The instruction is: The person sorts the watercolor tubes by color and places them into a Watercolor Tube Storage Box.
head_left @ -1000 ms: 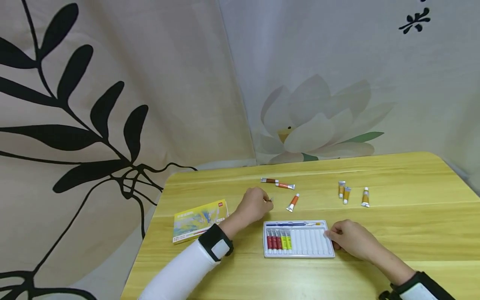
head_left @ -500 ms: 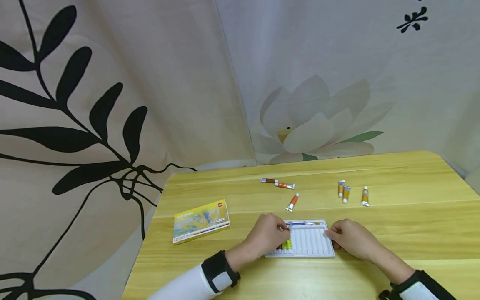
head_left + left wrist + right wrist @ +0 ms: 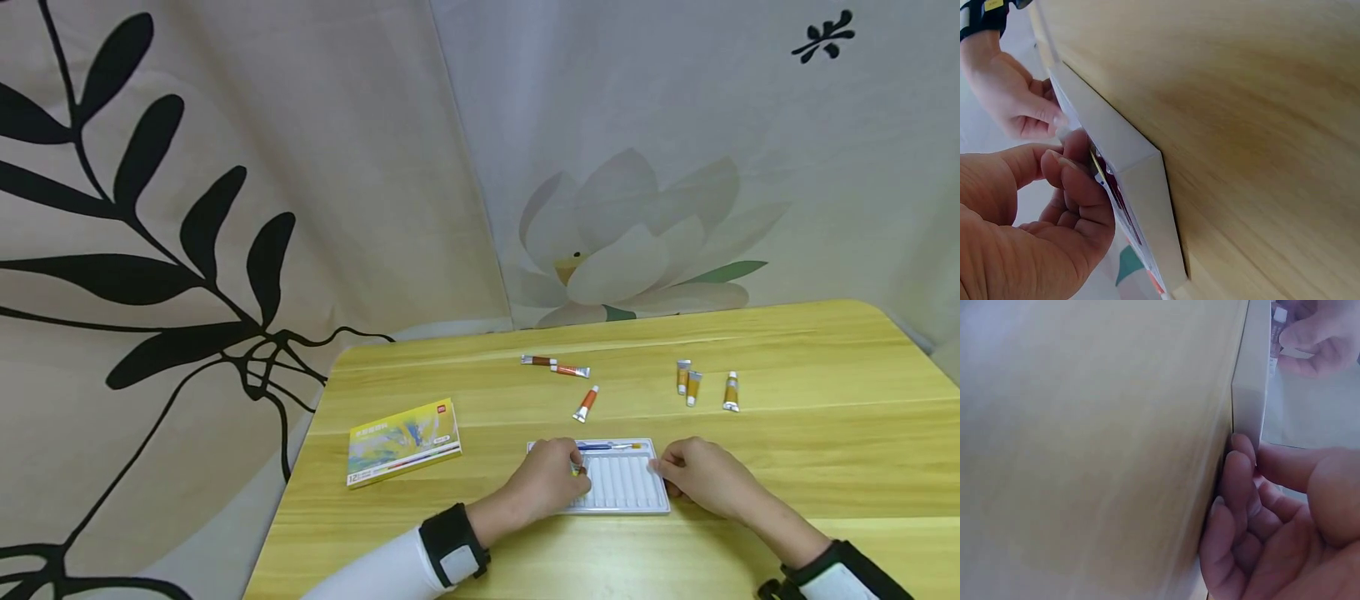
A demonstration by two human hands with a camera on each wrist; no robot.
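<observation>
A white plastic paint tray (image 3: 626, 487) lies on the wooden table, with a blue-handled paintbrush (image 3: 609, 447) along its far slot. My left hand (image 3: 542, 479) is over the tray's left part and hides most of the tubes there. Its thumb and fingers pinch a small paint tube (image 3: 1277, 330), whose white cap shows in the right wrist view; its colour is hard to tell. At the tray's right edge, my right hand (image 3: 705, 477) grips the rim between thumb and curled fingers. Dark red tubes (image 3: 1110, 181) show in the tray in the left wrist view.
A yellow paint box (image 3: 405, 443) lies left of the tray. Behind it are a brown tube (image 3: 538, 361), a red-orange tube (image 3: 572, 372) and an orange tube (image 3: 587, 403). Ochre and yellow tubes (image 3: 693, 389) lie at the back right. A printed curtain (image 3: 375, 208) hangs behind.
My left hand has moved right and toward me, from the table beside the yellow box to over the tray, bringing the tube with it. My right hand has stayed at the tray's edge.
</observation>
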